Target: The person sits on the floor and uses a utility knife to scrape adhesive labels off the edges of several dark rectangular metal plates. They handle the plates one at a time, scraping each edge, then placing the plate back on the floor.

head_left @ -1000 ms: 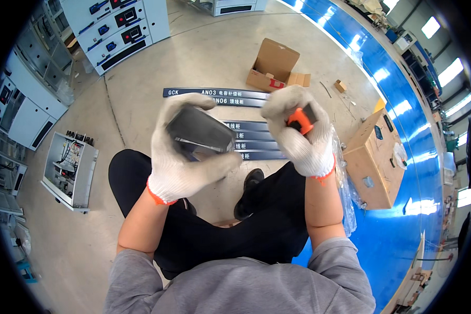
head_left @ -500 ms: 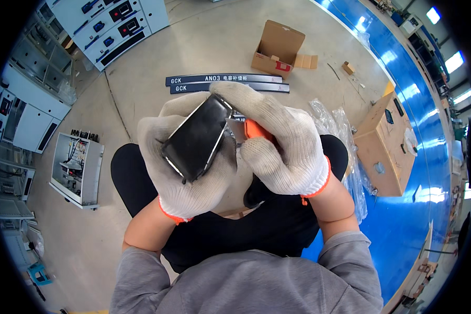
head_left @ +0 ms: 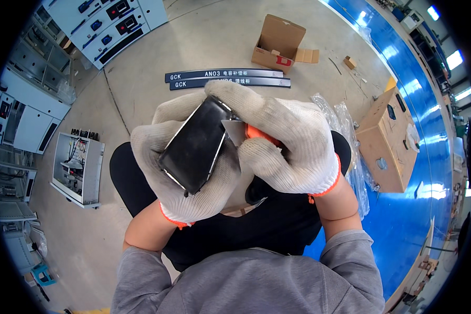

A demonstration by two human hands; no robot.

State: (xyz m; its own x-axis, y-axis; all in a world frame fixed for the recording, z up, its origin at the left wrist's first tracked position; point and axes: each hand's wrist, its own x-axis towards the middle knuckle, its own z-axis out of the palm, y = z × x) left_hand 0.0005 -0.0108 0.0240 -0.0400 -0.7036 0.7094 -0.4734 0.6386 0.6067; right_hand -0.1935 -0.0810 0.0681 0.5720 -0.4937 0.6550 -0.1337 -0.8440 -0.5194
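In my left hand (head_left: pixel 180 152), wearing a knitted work glove, lies a black four-sided piece (head_left: pixel 195 145) with pale raw edges. The glove's fingers wrap its sides and underside. My right hand (head_left: pixel 290 144), in a matching glove, is closed around an orange-handled utility knife (head_left: pixel 260 135). Its flat grey blade (head_left: pixel 234 132) points left, close to the right edge of the black piece; whether it touches is hard to see. Right-hand fingers also reach over to the top corner of the black piece. Much of the orange handle is hidden in the glove.
Two long dark label strips (head_left: pixel 225 74) lie on the floor beyond my hands. An open cardboard box (head_left: pixel 277 44) stands behind them. To the right are clear plastic wrap (head_left: pixel 345 123) and a wooden box (head_left: pixel 384 141); to the left, a metal drawer unit (head_left: pixel 77 168) and cabinets (head_left: pixel 112 26).
The black piece and my left hand have shifted slightly left. My right hand has moved a little right, and more of the blade now shows between the hands.
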